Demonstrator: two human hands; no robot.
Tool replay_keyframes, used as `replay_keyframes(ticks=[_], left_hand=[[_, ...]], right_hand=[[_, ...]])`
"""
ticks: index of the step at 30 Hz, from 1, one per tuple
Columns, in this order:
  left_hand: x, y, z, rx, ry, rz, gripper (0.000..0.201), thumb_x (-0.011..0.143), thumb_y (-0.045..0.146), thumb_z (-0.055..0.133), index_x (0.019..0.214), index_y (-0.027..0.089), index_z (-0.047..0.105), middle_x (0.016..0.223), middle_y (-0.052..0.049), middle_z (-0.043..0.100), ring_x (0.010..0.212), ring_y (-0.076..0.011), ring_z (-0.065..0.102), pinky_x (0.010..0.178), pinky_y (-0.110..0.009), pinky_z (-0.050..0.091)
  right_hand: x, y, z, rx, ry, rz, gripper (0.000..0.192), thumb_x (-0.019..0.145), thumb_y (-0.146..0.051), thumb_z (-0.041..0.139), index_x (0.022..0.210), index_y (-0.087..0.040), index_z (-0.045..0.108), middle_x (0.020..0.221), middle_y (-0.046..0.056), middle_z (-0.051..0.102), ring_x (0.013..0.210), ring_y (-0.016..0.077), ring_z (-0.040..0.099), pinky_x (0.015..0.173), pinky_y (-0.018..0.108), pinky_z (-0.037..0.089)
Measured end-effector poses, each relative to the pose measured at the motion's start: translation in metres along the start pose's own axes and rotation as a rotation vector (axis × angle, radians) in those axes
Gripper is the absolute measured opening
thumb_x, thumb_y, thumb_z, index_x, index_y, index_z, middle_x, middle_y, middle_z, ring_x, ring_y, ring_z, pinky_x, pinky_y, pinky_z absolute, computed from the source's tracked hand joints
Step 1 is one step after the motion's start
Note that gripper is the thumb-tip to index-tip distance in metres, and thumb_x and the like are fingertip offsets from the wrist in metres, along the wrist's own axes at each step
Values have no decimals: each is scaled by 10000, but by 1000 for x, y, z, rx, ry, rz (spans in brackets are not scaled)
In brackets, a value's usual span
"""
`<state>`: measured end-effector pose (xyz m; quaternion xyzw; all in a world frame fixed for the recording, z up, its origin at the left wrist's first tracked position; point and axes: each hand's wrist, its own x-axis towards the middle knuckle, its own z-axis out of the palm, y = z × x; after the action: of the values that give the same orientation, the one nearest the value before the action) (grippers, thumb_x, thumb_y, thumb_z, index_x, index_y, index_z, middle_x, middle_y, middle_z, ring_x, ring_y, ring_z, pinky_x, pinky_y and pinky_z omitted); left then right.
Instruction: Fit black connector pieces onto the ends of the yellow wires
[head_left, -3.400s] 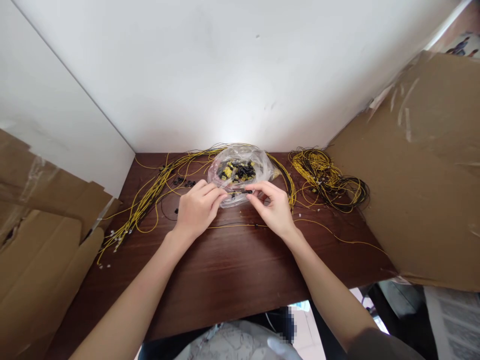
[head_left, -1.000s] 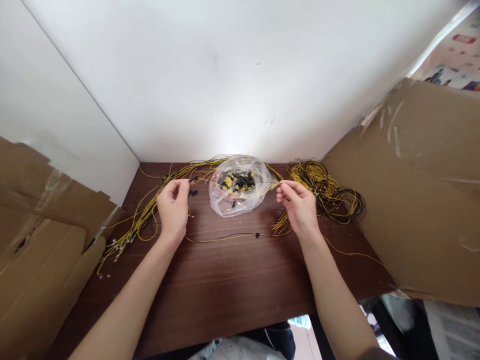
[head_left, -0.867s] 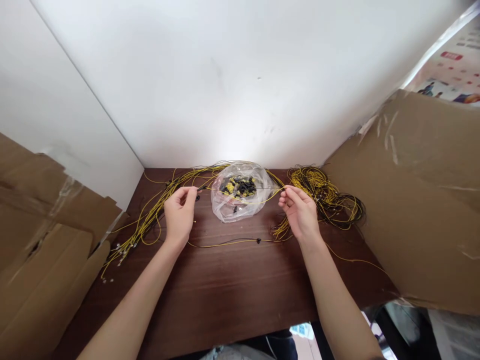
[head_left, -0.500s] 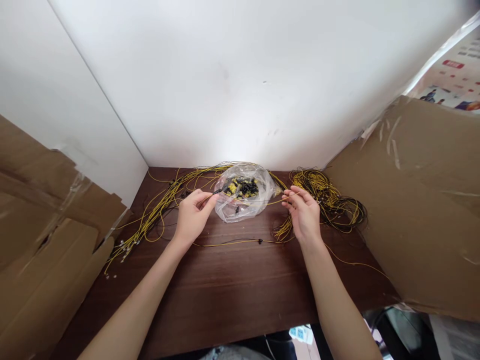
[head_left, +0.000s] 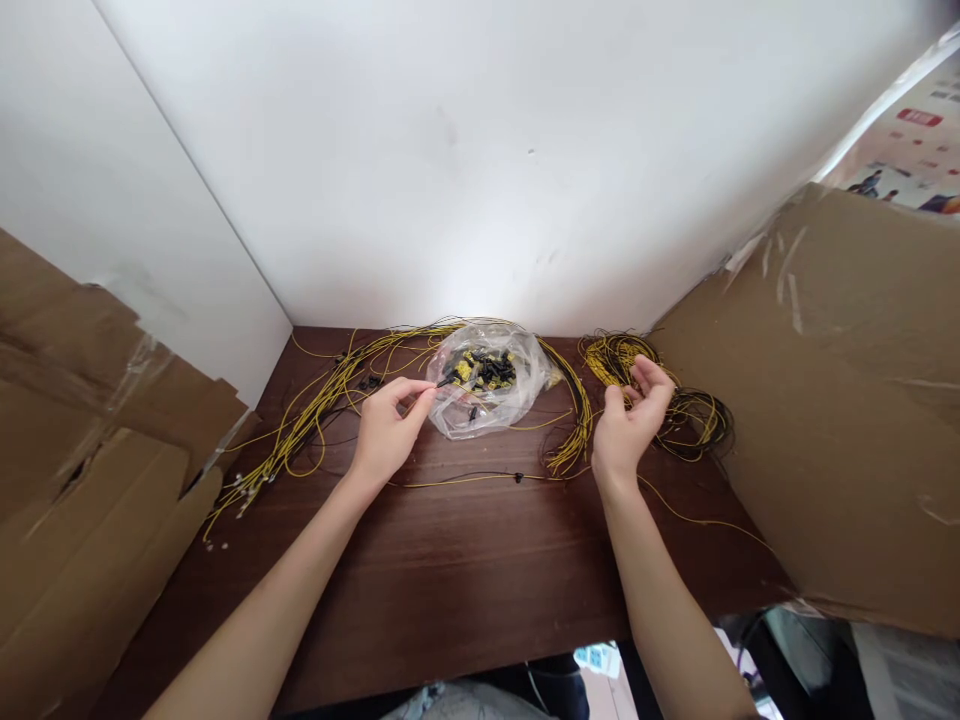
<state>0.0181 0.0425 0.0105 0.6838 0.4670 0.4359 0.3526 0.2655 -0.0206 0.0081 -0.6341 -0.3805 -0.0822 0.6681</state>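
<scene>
My left hand (head_left: 394,425) is closed, thumb and finger pinching a small black piece (head_left: 443,382) at the left rim of a clear plastic bag (head_left: 487,428). Black and yellow bits (head_left: 491,370) lie inside that bag. Palm up, my right hand (head_left: 631,425) has its fingers apart and curled a little, with nothing visible in them. It hovers in front of a tangled coil of yellow and black wires (head_left: 694,418). Between the bag and this hand a bundle of wires (head_left: 576,425) curves down the table.
A long bundle of yellow wires (head_left: 330,390) with white ends runs along the left. One wire with a black knot-like piece (head_left: 518,478) crosses the brown table (head_left: 465,580). Cardboard sheets (head_left: 840,400) flank both sides; a white wall (head_left: 412,180) stands behind.
My right hand has let go of the thin yellow wire, turned palm up and moved right towards the coil. My left hand keeps its pinch by the bag.
</scene>
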Motion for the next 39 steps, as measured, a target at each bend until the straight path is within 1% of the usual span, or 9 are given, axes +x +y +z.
replay_keyframes(ticks=[4,8,10,12,16,20,25,31,39], left_hand=[[-1,0,1,-17,24,-49,203,772,323,587,807,150,688,728,-34,651,409,-73,448,372,-189,338],[-1,1,2,-33,11,-43,215,775,336,585,822,152,687,751,-39,659,415,-74,462,368,-185,343],[-2,2,3,-32,-21,-20,203,777,325,583,825,157,687,752,-40,664,456,-88,492,394,-190,358],[-3,4,4,-24,-57,23,182,780,306,581,814,163,688,750,-38,669,533,-112,543,464,-202,402],[-5,9,7,-42,-146,94,167,794,283,572,768,164,686,788,-44,683,728,-160,608,667,-248,459],[-8,14,8,-74,-268,126,172,809,290,565,808,172,689,840,-49,690,771,-169,615,709,-264,461],[-9,16,9,-49,-335,157,185,824,298,552,853,183,694,867,-52,680,790,-167,614,703,-260,463],[-6,8,6,-49,-273,134,182,830,284,547,891,177,680,908,-51,656,787,-153,603,639,-236,471],[-7,2,8,42,-229,166,172,849,264,514,872,174,659,887,-34,626,726,-124,590,583,-209,465]], right_hand=[[1,-11,-1,22,106,-78,312,767,-131,421,1051,-226,509,1114,74,553,1067,213,538,890,412,421],[-3,-20,2,122,31,-56,159,807,-162,436,920,-218,533,919,53,572,900,189,583,825,367,468],[-8,-24,4,149,-97,-44,121,823,-172,450,884,-214,545,877,46,576,854,180,584,807,350,476],[-16,-30,6,150,-298,-51,124,835,-173,459,888,-211,564,877,46,595,844,177,586,795,340,478],[-31,-43,9,92,-702,-145,186,843,-187,503,1006,-225,583,990,49,640,966,197,578,879,369,440],[-43,-49,12,72,-869,-190,250,836,-219,559,1085,-244,571,1038,31,661,1019,201,570,927,377,398],[-50,-46,14,117,-853,-79,86,828,-246,582,886,-214,637,914,24,682,895,185,608,849,333,431],[-47,-42,16,147,-758,51,137,814,-265,587,909,-192,654,852,29,672,807,172,612,782,299,463],[-46,-45,14,155,-705,38,107,796,-226,594,875,-189,656,794,15,655,740,154,591,734,284,459]])
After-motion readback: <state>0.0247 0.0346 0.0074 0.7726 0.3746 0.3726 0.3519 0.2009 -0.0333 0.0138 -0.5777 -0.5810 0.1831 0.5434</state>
